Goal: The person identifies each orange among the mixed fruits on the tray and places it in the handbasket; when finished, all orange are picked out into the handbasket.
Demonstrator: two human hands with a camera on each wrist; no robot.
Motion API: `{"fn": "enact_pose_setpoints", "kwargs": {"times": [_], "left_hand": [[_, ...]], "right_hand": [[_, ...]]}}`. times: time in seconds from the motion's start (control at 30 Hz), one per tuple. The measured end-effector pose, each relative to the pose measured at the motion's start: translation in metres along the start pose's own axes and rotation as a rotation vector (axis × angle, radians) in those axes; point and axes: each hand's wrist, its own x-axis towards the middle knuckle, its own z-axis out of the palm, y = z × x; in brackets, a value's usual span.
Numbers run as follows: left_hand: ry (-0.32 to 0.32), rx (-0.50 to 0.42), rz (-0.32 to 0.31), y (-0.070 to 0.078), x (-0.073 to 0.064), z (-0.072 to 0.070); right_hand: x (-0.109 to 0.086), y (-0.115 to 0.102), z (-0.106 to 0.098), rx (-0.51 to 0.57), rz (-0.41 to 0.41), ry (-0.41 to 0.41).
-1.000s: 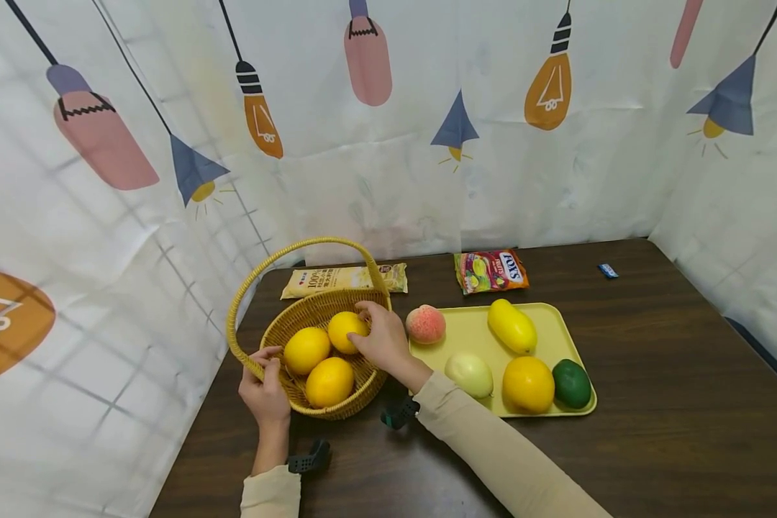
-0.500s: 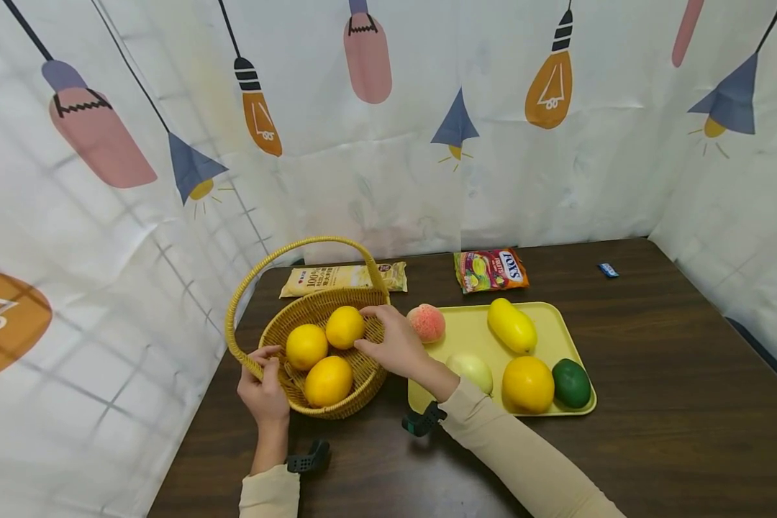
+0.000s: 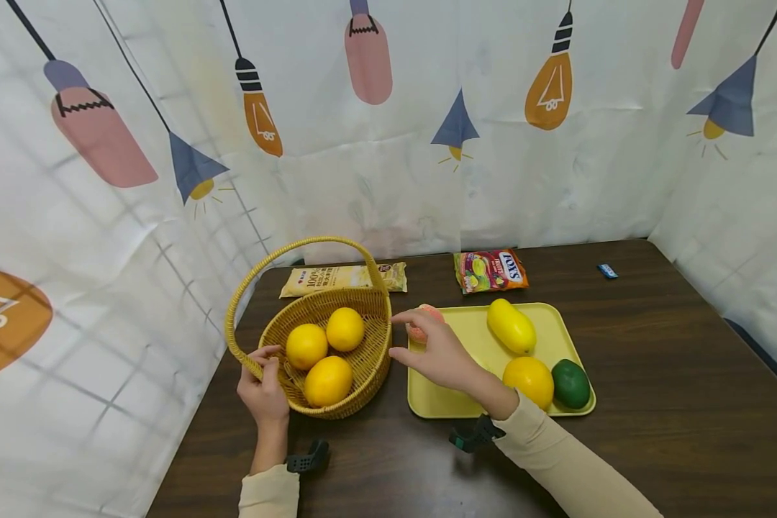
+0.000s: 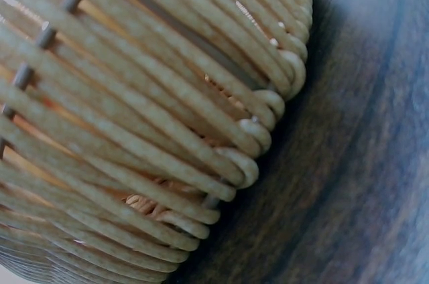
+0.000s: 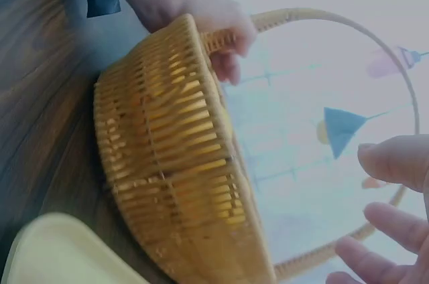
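In the head view, my left hand (image 3: 263, 392) grips the base of the handle of a yellow wicker basket (image 3: 362, 388) at its left rim. Three yellow-orange round fruits (image 3: 328, 382) lie inside. My right hand (image 3: 443, 356) holds nothing, fingers and thumb spread, over the left part of a pale yellow tray (image 3: 440, 406). It partly covers a pink peach (image 3: 432, 312) and hides the pale fruit there. The right wrist view shows the basket's woven side (image 5: 174, 143) and the left hand (image 5: 214, 19) curled at the handle. The left wrist view is filled by close wicker (image 4: 134, 96).
A long yellow fruit (image 3: 511, 326), a round orange-yellow fruit (image 3: 528, 380) and a dark green avocado (image 3: 571, 383) lie on the tray. Behind are a beige packet (image 3: 337, 280), a colourful candy bag (image 3: 491, 271) and a small blue packet (image 3: 608, 270).
My right hand has let go of the fruit at the back of the basket and moved right, out over the tray. The left hand has stayed at the handle.
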Motion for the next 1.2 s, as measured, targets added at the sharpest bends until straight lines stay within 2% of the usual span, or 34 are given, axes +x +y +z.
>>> {"fn": "enact_pose_setpoints", "kwargs": {"times": [0.23,0.5,0.77,0.97,1.1,1.2], "left_hand": [[0.005,0.0,-0.011,0.002,-0.001,0.001],[0.006,0.009,-0.001,0.004,-0.001,0.002],[0.014,0.009,-0.012,0.003,-0.002,0.002],[0.009,0.003,0.004,0.002,-0.003,0.002],[0.007,0.001,0.011,0.002,-0.002,0.002],[0.015,0.005,0.009,0.003,-0.001,0.001]], "right_hand": [[-0.018,0.014,-0.022,-0.061,-0.064,0.08],[-0.039,0.027,-0.046,-0.084,-0.029,0.154],[-0.062,0.042,-0.06,-0.142,-0.018,0.207],[-0.076,0.054,-0.071,-0.198,-0.049,0.27],[-0.08,0.057,-0.078,-0.192,-0.058,0.321],[-0.083,0.058,-0.085,-0.19,-0.058,0.33]]}}
